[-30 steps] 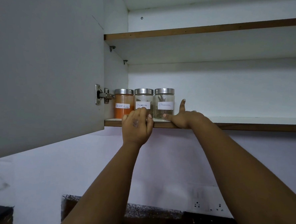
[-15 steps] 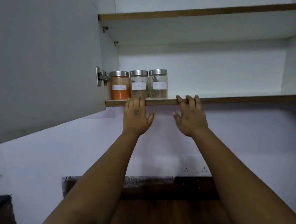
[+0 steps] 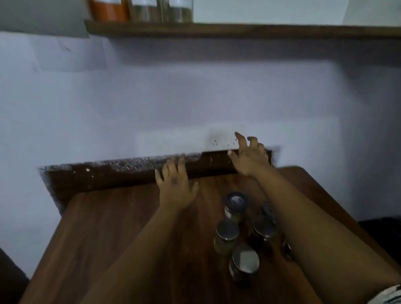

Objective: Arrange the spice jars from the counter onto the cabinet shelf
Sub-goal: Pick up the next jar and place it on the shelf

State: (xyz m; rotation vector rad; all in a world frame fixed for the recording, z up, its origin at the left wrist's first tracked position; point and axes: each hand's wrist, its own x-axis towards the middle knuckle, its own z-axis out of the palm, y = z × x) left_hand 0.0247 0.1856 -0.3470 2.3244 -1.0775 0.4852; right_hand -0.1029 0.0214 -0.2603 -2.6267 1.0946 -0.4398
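Observation:
Three labelled glass jars stand side by side at the left end of the cabinet shelf (image 3: pixel 249 31): an orange-filled jar (image 3: pixel 108 4), a middle jar (image 3: pixel 144 5) and a right jar (image 3: pixel 180 6). Several metal-lidded spice jars (image 3: pixel 235 206) stand clustered on the wooden counter (image 3: pixel 119 229) below, some partly hidden by my right forearm. My left hand (image 3: pixel 176 185) hovers with spread fingers over the counter, left of the cluster, holding nothing. My right hand (image 3: pixel 249 155) is raised near the back wall, fingers spread and empty.
The open cabinet door (image 3: pixel 37 5) hangs at the upper left. A white wall (image 3: pixel 174 98) runs between shelf and counter, with a dark speckled ledge (image 3: pixel 128 166) at the counter's back. A dark object (image 3: pixel 387 233) sits beyond the counter's right edge.
Both hands have come down from the shelf edge to just above the counter, and my view has tilted down, bringing the jars on the counter into sight.

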